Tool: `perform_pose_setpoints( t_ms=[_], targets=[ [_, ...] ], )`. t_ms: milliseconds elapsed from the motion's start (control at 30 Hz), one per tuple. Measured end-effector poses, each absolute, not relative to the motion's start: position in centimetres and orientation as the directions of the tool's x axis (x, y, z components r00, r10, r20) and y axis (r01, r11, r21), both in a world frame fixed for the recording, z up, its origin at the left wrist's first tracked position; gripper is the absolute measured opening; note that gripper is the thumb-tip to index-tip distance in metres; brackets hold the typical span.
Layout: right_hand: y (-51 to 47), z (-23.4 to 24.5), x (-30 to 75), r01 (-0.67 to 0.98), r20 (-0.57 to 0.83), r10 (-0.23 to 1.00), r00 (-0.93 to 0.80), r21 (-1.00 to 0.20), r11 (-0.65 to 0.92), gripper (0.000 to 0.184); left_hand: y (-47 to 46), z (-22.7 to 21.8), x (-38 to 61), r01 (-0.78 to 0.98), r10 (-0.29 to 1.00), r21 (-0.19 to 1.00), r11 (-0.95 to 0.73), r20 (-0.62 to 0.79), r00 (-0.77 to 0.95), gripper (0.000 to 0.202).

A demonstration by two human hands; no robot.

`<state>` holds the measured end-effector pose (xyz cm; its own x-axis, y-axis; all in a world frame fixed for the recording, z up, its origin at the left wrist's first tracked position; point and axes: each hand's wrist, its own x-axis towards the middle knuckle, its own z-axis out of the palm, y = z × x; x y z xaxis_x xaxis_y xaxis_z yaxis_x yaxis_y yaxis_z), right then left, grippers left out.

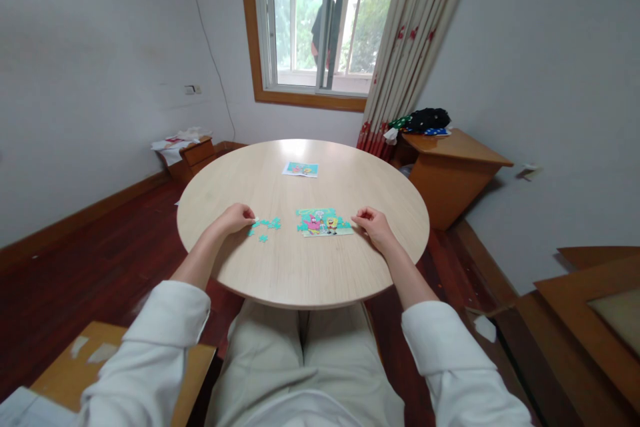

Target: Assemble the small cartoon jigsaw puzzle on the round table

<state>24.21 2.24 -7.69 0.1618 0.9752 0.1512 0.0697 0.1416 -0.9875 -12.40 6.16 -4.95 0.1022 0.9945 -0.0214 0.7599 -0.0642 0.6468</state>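
A partly assembled jigsaw puzzle (326, 223) with cartoon figures on a turquoise ground lies on the round table (300, 273). Its left and top edges are uneven. My right hand (374, 225) is at the puzzle's right edge, fingers curled and tips pinched; whatever may be between them is too small to make out. Left of the puzzle lie several loose turquoise puzzle pieces (263, 238). Beside them, my left hand (237, 219) is closed in a pinch, with a small pale puzzle piece at its fingertips.
Farther back on the table lies a creased picture sheet (301, 169) with similar cartoon figures. A wooden desk (450, 160) holding dark cloth stands at the right, by the curtain (415, 33). A cardboard box (95, 353) is at the lower left. A person (323, 30) shows beyond the window.
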Motion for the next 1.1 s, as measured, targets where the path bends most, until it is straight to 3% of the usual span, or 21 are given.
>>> perform_pose_setpoints(
  t_ms=[167, 333, 500, 667, 833, 967, 1100],
  targets=[
    [2.2, -7.6, 24.1, 0.093, 0.169, 0.973, 0.158, -0.983, 0.156, 0.036, 6.3, -5.0, -11.9, 0.791, 0.996, 0.609, -0.063, -0.018, 0.093, 0.003],
    [2.2, -7.6, 24.1, 0.105, 0.172, 0.973, 0.157, -0.982, 0.156, 0.036, 6.4, -5.4, -11.7, 0.757, 0.997, 0.650, -0.069, 0.021, 0.073, 0.009],
    [2.2, -7.7, 24.2, 0.089, 0.176, 0.971, 0.160, -0.982, 0.163, 0.036, 6.2, -5.4, -11.7, 0.594, 1.000, 0.804, -0.021, 0.026, 0.000, 0.013],
    [1.9, -7.6, 24.1, 0.086, 0.170, 0.972, 0.165, -0.984, 0.157, 0.035, 6.5, -4.5, -10.8, 0.329, 0.992, 0.941, -0.085, 0.112, -0.065, 0.018],
    [1.6, -7.6, 23.8, 0.092, 0.167, 0.972, 0.165, -0.984, 0.154, 0.037, 7.3, -3.7, -9.2, 0.234, 0.977, 0.968, -0.087, 0.128, -0.168, 0.022],
    [1.4, -7.5, 23.5, 0.103, 0.166, 0.973, 0.163, -0.983, 0.151, 0.036, 7.4, -3.2, -8.1, 0.161, 0.990, 0.984, -0.072, 0.090, -0.111, 0.026],
    [1.4, -7.5, 23.3, 0.106, 0.164, 0.973, 0.162, -0.983, 0.148, 0.035, 7.3, -2.9, -7.3, 0.209, 0.996, 0.977, -0.045, 0.060, -0.067, 0.027]
  ],
)
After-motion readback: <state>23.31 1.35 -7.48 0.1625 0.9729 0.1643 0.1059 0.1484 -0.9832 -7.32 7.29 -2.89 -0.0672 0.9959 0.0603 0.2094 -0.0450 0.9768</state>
